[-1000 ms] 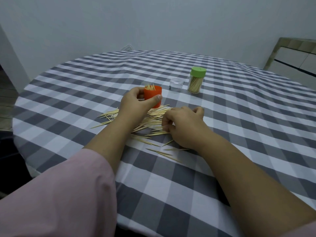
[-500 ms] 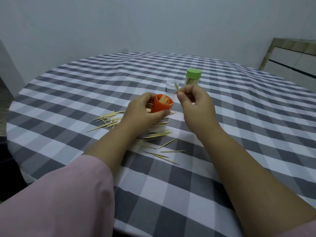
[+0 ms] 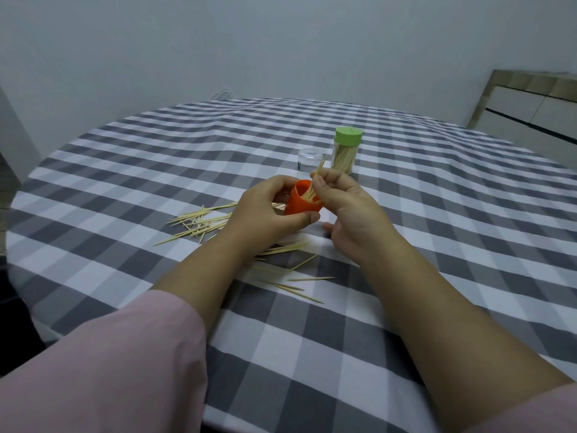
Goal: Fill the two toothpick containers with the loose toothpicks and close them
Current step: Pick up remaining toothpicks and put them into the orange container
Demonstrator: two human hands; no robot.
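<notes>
My left hand (image 3: 268,214) grips an orange toothpick container (image 3: 299,203), tilted with its open mouth toward my right hand. My right hand (image 3: 346,207) pinches a small bunch of toothpicks (image 3: 318,173), their lower ends inside the orange container's mouth. Loose toothpicks (image 3: 199,221) lie scattered on the checked tablecloth to the left, and more loose toothpicks (image 3: 293,276) lie below my hands. Farther back stands a clear container with a green lid (image 3: 346,148), full of toothpicks and closed. Beside it sits a small clear plastic piece (image 3: 309,157).
The round table (image 3: 437,214) carries a grey-and-white checked cloth. A wall stands behind it, and a cabinet (image 3: 530,110) sits at the far right. My pink sleeve (image 3: 103,370) fills the lower left.
My right hand picked toothpicks from the pile, lifted them and brought them down into the orange container's mouth. My left hand tilted the container toward it.
</notes>
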